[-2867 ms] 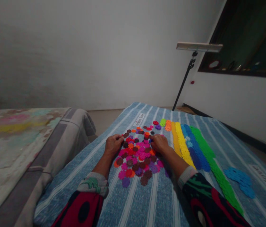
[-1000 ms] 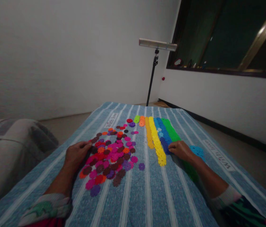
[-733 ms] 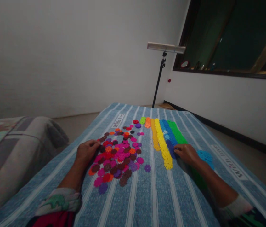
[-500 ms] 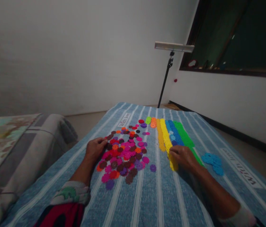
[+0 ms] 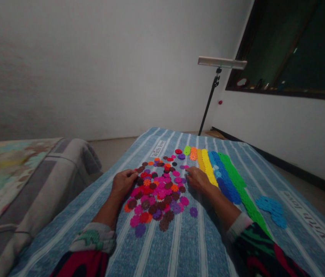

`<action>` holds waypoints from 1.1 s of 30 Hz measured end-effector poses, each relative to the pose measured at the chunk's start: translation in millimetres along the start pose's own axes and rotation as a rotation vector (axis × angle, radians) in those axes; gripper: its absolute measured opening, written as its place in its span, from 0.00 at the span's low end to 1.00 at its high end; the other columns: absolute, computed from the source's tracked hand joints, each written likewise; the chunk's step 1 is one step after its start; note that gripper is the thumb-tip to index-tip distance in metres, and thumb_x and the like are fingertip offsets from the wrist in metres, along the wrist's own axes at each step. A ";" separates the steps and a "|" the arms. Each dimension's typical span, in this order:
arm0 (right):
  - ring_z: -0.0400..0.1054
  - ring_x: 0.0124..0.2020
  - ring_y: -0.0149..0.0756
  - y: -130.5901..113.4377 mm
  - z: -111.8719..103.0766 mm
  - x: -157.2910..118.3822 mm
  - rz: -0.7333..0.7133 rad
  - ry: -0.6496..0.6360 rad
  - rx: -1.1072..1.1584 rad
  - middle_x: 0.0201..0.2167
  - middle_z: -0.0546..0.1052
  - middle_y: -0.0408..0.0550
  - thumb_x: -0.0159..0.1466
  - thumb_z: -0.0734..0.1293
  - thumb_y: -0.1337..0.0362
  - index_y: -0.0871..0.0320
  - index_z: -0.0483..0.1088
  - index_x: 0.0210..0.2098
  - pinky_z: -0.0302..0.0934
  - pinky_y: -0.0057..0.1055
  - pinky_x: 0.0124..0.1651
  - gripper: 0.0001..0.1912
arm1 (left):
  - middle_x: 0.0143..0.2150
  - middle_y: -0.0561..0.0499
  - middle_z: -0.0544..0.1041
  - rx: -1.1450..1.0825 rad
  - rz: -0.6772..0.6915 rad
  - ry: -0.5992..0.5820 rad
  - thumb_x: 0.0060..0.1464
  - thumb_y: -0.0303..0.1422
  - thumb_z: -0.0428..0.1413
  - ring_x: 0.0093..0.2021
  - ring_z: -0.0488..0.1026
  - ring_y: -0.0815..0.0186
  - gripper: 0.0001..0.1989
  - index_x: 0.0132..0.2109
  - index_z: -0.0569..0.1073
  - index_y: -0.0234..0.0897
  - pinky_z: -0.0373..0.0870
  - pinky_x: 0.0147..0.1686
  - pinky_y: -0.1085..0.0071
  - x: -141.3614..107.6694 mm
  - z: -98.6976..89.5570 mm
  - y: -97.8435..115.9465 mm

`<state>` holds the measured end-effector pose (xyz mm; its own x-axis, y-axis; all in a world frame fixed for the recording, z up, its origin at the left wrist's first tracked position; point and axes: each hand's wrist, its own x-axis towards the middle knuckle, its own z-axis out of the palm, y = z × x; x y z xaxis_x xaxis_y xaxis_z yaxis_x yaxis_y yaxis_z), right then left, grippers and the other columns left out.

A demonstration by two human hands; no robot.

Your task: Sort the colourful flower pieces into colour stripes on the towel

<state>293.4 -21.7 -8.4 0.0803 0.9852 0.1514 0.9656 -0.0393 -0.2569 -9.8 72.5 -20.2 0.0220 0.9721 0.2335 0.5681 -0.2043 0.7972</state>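
Observation:
Small flower-edged discs in pink, red, brown, purple and orange lie in a loose pile (image 5: 159, 188) on a striped blue cloth (image 5: 162, 250). My left hand (image 5: 124, 181) rests at the pile's left edge, thumb and fingers pinched together; a bit of red shows at the tips, but what they hold is unclear. At the pile's right side, my right hand (image 5: 198, 179) has its fingers closed beside a pink disc (image 5: 186, 167). Overlapping discs form a yellow row (image 5: 207, 165), partly behind my right hand, a blue row (image 5: 227, 182) and a green row (image 5: 237, 181).
Short light-green (image 5: 187, 150) and orange rows (image 5: 193, 154) lie at the far end. Light-blue discs (image 5: 272, 209) sit at the right. A lamp on a stand (image 5: 208, 104) rises behind the table. A cloth-covered seat (image 5: 72, 169) is at the left.
My right hand has moved left and away from me, from the yellow row's near end to the pile's right side. My left hand stays at the pile's edge. The view has shifted slightly.

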 end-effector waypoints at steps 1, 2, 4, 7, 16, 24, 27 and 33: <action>0.69 0.54 0.41 0.0 2.9 7.9 0.000 -0.001 -0.008 0.53 0.75 0.53 0.69 0.63 0.63 0.57 0.72 0.54 0.62 0.40 0.56 0.16 | 0.26 0.51 0.80 0.002 0.002 -0.001 0.42 0.44 0.54 0.32 0.75 0.60 0.14 0.26 0.78 0.38 0.67 0.36 0.69 -0.2 -0.2 0.3; 0.69 0.53 0.41 0.5 5.6 15.1 0.002 -0.003 -0.017 0.53 0.75 0.52 0.69 0.64 0.60 0.57 0.71 0.54 0.64 0.43 0.55 0.16 | 0.26 0.51 0.80 0.003 0.004 0.000 0.42 0.44 0.54 0.32 0.75 0.60 0.15 0.26 0.78 0.38 0.67 0.36 0.69 -0.3 -0.3 0.5; 0.70 0.51 0.41 2.2 10.7 27.2 0.015 -0.009 -0.039 0.53 0.74 0.52 0.68 0.65 0.56 0.58 0.70 0.53 0.66 0.46 0.53 0.18 | 0.26 0.51 0.80 -0.007 0.002 0.003 0.42 0.44 0.54 0.32 0.75 0.60 0.15 0.27 0.78 0.38 0.68 0.36 0.69 -0.4 -0.2 0.6; 0.70 0.50 0.41 5.2 16.9 38.6 0.040 -0.020 -0.071 0.53 0.73 0.52 0.68 0.66 0.56 0.58 0.69 0.54 0.68 0.46 0.52 0.18 | 0.27 0.51 0.80 -0.020 -0.006 0.006 0.41 0.44 0.54 0.32 0.75 0.61 0.15 0.27 0.78 0.38 0.68 0.36 0.69 -0.1 0.4 -0.5; 0.71 0.49 0.39 0.9 22.4 33.0 0.092 -0.055 -0.132 0.50 0.75 0.50 0.69 0.65 0.55 0.58 0.72 0.48 0.67 0.45 0.53 0.15 | 0.26 0.51 0.80 -0.002 0.000 -0.018 0.43 0.45 0.53 0.32 0.75 0.60 0.16 0.28 0.78 0.39 0.66 0.32 0.70 2.4 2.5 -8.6; 0.73 0.45 0.37 -1.1 8.6 22.1 0.049 -0.047 -0.062 0.42 0.81 0.50 0.65 0.63 0.62 0.55 0.81 0.37 0.59 0.28 0.42 0.13 | 0.25 0.52 0.79 -0.030 -0.013 -0.013 0.42 0.42 0.54 0.30 0.74 0.62 0.14 0.27 0.78 0.38 0.67 0.34 0.69 0.3 2.7 -2.8; 0.73 0.44 0.36 0.5 6.5 21.5 0.047 -0.045 -0.038 0.40 0.81 0.49 0.63 0.63 0.63 0.54 0.81 0.37 0.58 0.27 0.41 0.12 | 0.25 0.52 0.79 -0.018 -0.008 -0.009 0.42 0.43 0.54 0.30 0.74 0.62 0.14 0.27 0.78 0.38 0.67 0.34 0.69 -0.6 2.5 -2.2; 0.70 0.46 0.39 5.3 9.8 22.9 0.091 -0.016 -0.026 0.43 0.79 0.54 0.62 0.66 0.59 0.58 0.80 0.37 0.57 0.29 0.43 0.12 | 0.25 0.52 0.79 -0.015 -0.013 -0.029 0.43 0.42 0.53 0.30 0.74 0.62 0.14 0.26 0.77 0.38 0.66 0.35 0.69 -1.0 1.5 -1.3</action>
<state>297.9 2.3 -15.7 0.1643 0.9798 0.1137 0.9606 -0.1327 -0.2442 -9.4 72.0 -22.2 0.0388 0.9777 0.2065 0.5557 -0.1928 0.8087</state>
